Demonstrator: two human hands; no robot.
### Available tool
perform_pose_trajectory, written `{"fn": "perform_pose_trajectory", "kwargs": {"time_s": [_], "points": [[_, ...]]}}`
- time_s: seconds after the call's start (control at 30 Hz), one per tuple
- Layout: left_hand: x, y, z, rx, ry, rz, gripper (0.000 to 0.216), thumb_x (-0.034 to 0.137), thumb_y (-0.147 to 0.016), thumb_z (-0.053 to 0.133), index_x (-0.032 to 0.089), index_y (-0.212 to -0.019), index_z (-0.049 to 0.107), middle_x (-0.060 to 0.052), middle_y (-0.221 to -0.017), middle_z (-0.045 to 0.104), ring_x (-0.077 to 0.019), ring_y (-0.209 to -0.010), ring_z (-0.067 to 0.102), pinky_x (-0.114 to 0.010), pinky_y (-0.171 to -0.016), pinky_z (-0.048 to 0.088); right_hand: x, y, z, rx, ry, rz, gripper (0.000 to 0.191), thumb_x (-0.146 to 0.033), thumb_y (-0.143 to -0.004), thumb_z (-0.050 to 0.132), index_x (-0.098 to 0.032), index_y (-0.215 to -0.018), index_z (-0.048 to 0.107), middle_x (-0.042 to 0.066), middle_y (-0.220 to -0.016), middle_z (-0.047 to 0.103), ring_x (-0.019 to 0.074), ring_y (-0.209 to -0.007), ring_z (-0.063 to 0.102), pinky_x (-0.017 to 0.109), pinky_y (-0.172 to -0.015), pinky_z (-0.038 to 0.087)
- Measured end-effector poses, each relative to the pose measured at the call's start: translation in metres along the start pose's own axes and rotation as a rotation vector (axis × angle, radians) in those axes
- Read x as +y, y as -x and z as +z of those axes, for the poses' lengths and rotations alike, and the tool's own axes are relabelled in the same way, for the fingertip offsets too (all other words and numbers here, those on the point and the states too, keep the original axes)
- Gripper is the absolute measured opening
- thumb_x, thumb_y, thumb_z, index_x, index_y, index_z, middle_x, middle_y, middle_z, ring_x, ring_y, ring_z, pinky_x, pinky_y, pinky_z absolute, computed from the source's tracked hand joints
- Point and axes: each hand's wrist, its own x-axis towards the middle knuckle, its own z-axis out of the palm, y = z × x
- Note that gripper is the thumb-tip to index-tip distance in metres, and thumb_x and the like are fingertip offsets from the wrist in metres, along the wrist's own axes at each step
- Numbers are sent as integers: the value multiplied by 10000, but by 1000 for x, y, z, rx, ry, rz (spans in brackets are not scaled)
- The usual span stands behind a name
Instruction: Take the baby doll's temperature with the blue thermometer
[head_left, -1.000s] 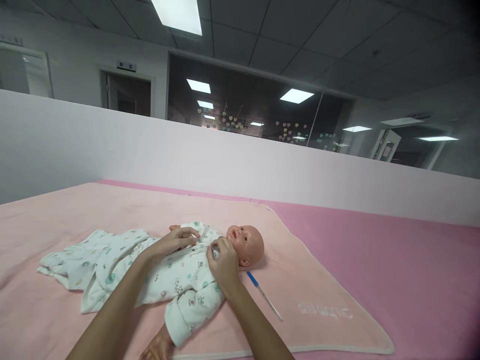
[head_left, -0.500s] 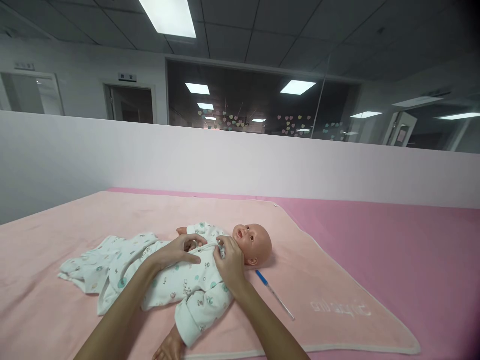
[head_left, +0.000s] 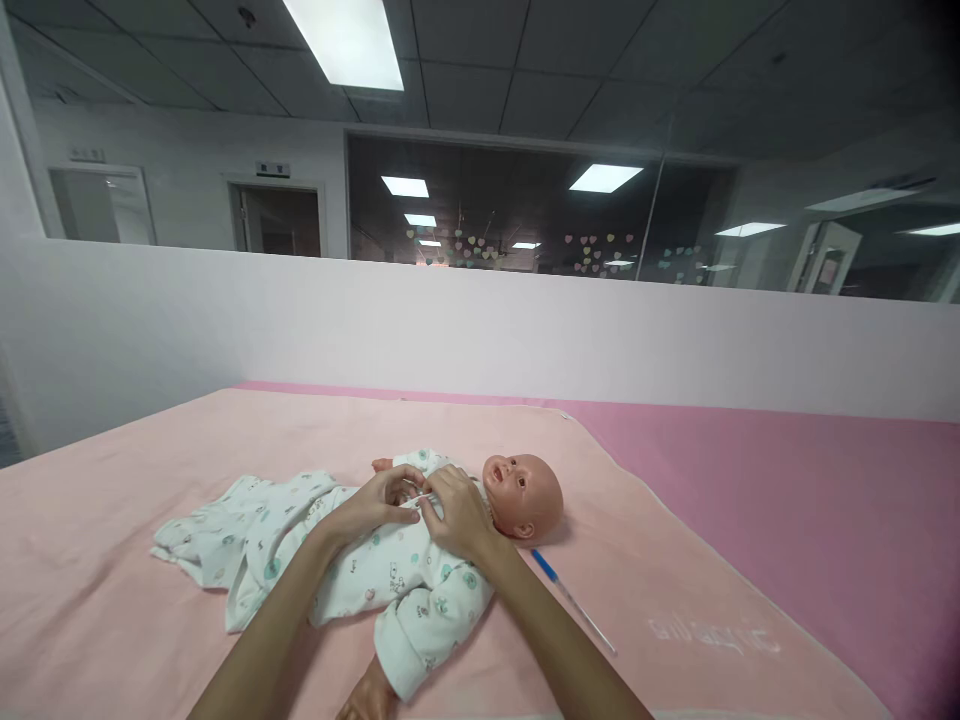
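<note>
A baby doll [head_left: 527,497] lies on its back on a pale pink blanket, its head to the right. It wears a white printed romper [head_left: 352,580] with long sleeves; the leg part spreads flat to the left. Over the doll's chest, my left hand [head_left: 379,505] pinches the edge of the romper's front opening with curved fingers. Just right of it, near the collar, my right hand [head_left: 456,510] has its thumb and fingers closed on the same edge. The two hands' fingertips almost meet. What exactly sits between them is too small to make out.
A blue-capped thermometer-like stick [head_left: 574,600] lies right of the doll, beside my right forearm. The pale pink blanket [head_left: 675,560] covers a darker pink mat [head_left: 787,480]. Behind runs a low white wall [head_left: 480,330], with windows and doorways beyond.
My right hand has moved leftward along the romper's opening, away from the collar, closer to my left hand. The whole view has shifted slightly; the doll stays lying as it was.
</note>
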Motion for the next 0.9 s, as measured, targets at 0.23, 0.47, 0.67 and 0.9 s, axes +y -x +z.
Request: {"fn": "perform_pose_trajectory", "kwargs": {"time_s": [0.23, 0.47, 0.67, 0.9], "points": [[-2, 0, 0, -3, 61, 11, 311, 192, -649, 647, 201, -917, 489, -5, -902, 494, -128, -805, 479, -263, -716, 395, 0, 6, 1, 32, -31, 32, 52, -165, -782, 448, -184, -769, 495, 28, -771, 555, 158, -769, 481, 272, -688, 349], [0, 0, 1, -9, 75, 18, 313, 179, -647, 643, 195, -927, 504, -9, -907, 505, -128, -812, 482, -265, -725, 391, -1, 8, 4, 58, -20, 22, 71, -150, -772, 450, -182, -763, 513, 31, -768, 560, 160, -774, 485, 275, -699, 349], [0, 1, 1, -22, 94, 7, 312, 126, -661, 588, 195, -956, 514, -18, -911, 526, -141, -848, 494, -268, -744, 389, -1, 10, 6, 76, -17, 86, 75, -133, -753, 457, -184, -744, 512, 20, -763, 560, 154, -770, 478, 268, -698, 351], [1, 1, 1, 2, 110, -27, 374, 101, -631, 566, 204, -988, 521, -18, -904, 525, -135, -808, 494, -257, -714, 400, -2, 11, 7, 84, -25, 114, 71, -137, -749, 470, -189, -732, 516, 14, -745, 559, 153, -763, 477, 266, -686, 350]]}}
